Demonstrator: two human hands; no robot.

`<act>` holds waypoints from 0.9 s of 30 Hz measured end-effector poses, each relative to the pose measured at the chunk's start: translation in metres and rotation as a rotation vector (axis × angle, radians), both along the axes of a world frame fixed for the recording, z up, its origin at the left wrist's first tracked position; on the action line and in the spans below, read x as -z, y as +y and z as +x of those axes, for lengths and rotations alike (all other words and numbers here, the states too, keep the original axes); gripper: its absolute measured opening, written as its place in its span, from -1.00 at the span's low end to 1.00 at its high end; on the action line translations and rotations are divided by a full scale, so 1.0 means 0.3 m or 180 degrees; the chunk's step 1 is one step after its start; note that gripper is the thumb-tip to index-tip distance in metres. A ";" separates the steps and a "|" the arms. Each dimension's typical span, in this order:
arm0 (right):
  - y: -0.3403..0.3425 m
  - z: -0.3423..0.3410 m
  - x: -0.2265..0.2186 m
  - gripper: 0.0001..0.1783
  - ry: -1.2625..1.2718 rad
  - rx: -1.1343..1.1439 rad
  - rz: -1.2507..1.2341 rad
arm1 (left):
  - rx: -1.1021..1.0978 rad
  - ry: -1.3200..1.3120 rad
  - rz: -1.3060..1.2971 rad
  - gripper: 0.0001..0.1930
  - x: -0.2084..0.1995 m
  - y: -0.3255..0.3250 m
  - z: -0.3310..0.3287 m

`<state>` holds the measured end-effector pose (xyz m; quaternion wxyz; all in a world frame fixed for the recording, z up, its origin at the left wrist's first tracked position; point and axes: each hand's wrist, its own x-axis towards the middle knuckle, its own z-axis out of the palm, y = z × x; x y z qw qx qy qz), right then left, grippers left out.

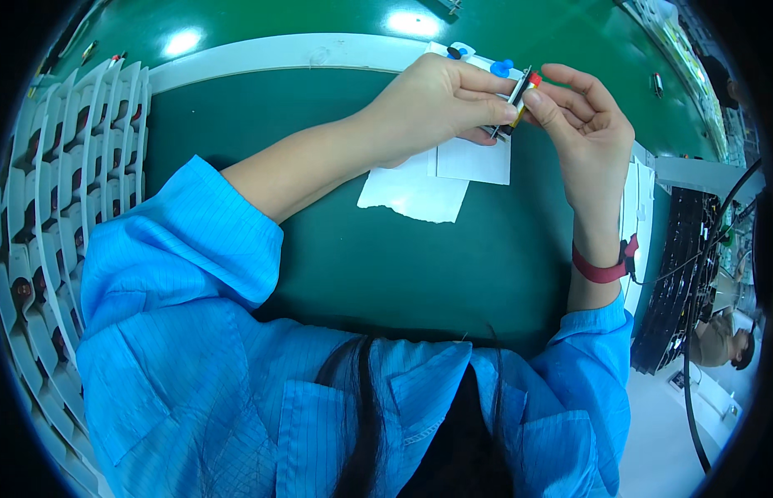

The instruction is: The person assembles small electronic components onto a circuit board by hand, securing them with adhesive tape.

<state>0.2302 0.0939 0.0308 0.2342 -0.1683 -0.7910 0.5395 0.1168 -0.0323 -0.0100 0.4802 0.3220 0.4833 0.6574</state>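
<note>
Both my hands meet over the far middle of a green mat [337,266], around a small thin board-like part [520,90] with dark and pale edges and a red-and-yellow piece [533,81] along its right side. My left hand [440,100] pinches the part between thumb and fingers. On the other side, my right hand [590,137] has its thumb and a finger closed at the red-and-yellow piece, its other fingers loosely curled. The part's exact kind is too small to tell. Beneath the hands lie white paper sheets [478,162], one with a torn lower edge.
Beyond my left hand sit a blue knob-like piece [503,68] and a dark one. Stacked pale trays [112,124] with dark round parts stand at left. A red wrist strap [598,270] with a cord circles my right wrist. Another person [723,340] is at the far right.
</note>
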 end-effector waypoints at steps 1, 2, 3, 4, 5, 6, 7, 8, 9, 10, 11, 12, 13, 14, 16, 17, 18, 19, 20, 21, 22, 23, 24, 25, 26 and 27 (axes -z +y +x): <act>-0.003 -0.001 0.006 -0.69 0.0011 0.0027 0.0128 | -0.0040 0.0474 -0.0075 -0.66 0.003 0.000 0.003; -0.007 -0.001 0.010 -0.68 0.0027 0.0055 0.0259 | -0.0082 0.0950 -0.0150 -0.65 0.004 -0.001 0.004; -0.014 -0.001 0.012 -0.68 0.0040 0.0045 0.0273 | -0.0095 0.0962 -0.0137 -0.65 0.003 -0.009 0.012; -0.020 -0.002 0.009 -0.65 0.0003 0.0105 0.0463 | -0.0103 0.1318 -0.0028 -0.64 -0.011 -0.021 0.027; -0.023 -0.004 0.009 -0.63 -0.0032 0.0167 0.0654 | -0.0112 0.1677 0.0080 -0.62 -0.021 -0.027 0.034; -0.011 -0.003 0.013 -0.62 -0.0028 0.0054 0.0438 | 0.0010 0.1080 0.0055 -0.60 -0.001 -0.014 0.023; -0.001 -0.003 0.013 -0.62 -0.0002 0.0038 0.0455 | -0.0010 0.1105 0.0069 -0.60 -0.008 -0.014 0.018; 0.009 -0.004 0.012 -0.62 0.0050 -0.0096 -0.0127 | 0.0177 0.0633 0.0020 -0.60 -0.016 -0.015 0.013; 0.021 -0.006 0.011 -0.63 0.0095 -0.0234 -0.0711 | 0.0362 0.0159 -0.0031 -0.60 -0.022 -0.015 0.008; 0.037 -0.002 0.017 -0.64 0.0070 -0.0280 -0.0942 | 0.0445 0.0063 -0.0065 -0.60 -0.019 -0.012 0.005; 0.046 0.003 0.015 -0.64 0.0066 -0.0278 -0.0944 | 0.0446 0.0059 -0.0066 -0.60 -0.017 -0.009 0.004; 0.054 0.005 0.011 -0.65 0.0038 -0.0403 -0.1049 | 0.0483 0.0022 -0.0087 -0.62 -0.014 -0.007 0.002; 0.057 0.006 0.012 -0.65 0.0010 -0.0520 -0.1159 | 0.0526 -0.0017 -0.0112 -0.63 -0.015 -0.005 0.000; 0.056 0.007 0.014 -0.65 0.0001 -0.0510 -0.1167 | 0.0534 -0.0028 -0.0119 -0.63 -0.015 -0.002 0.002; 0.046 0.007 0.015 -0.69 0.0152 -0.0580 -0.0896 | 0.0422 0.0314 -0.0140 -0.65 -0.020 -0.005 0.010; 0.042 0.005 0.020 -0.69 0.0154 -0.0600 -0.0906 | 0.0402 0.0316 -0.0151 -0.65 -0.020 -0.009 0.018; 0.040 0.004 0.026 -0.69 0.0228 -0.0640 -0.0964 | 0.0258 0.0387 -0.0177 -0.67 -0.021 -0.011 0.031; 0.042 -0.002 0.023 -0.70 0.0309 -0.0688 -0.0998 | 0.0108 0.0469 -0.0178 -0.68 -0.028 -0.007 0.037; 0.040 -0.006 0.023 -0.70 0.0323 -0.0719 -0.0975 | 0.0041 0.0413 -0.0097 -0.65 -0.019 -0.006 0.042; 0.037 -0.009 0.027 -0.70 0.0307 -0.0699 -0.1034 | 0.0010 0.0437 -0.0076 -0.65 -0.006 -0.007 0.046; 0.039 -0.014 0.027 -0.71 0.0298 -0.0662 -0.1082 | -0.0006 0.0403 0.0133 -0.64 -0.002 -0.003 0.046; 0.052 -0.022 0.024 -0.71 0.0324 -0.0680 -0.1049 | -0.0021 0.0371 0.0340 -0.62 0.001 0.001 0.045; 0.077 -0.034 0.020 -0.71 0.0335 -0.0658 -0.1092 | -0.0111 0.0736 0.0356 -0.58 0.004 0.004 0.045; 0.108 -0.044 0.024 -0.71 0.0344 -0.0633 -0.1159 | -0.0120 0.0763 0.0360 -0.58 -0.015 0.003 0.037; 0.165 -0.057 0.031 -0.68 0.0501 -0.0388 -0.1078 | -0.0502 0.1665 0.0286 -0.58 -0.042 0.006 0.025; 0.239 -0.074 0.041 -0.65 0.0552 -0.0145 -0.1005 | -0.0893 0.2554 0.0202 -0.58 -0.061 0.010 0.009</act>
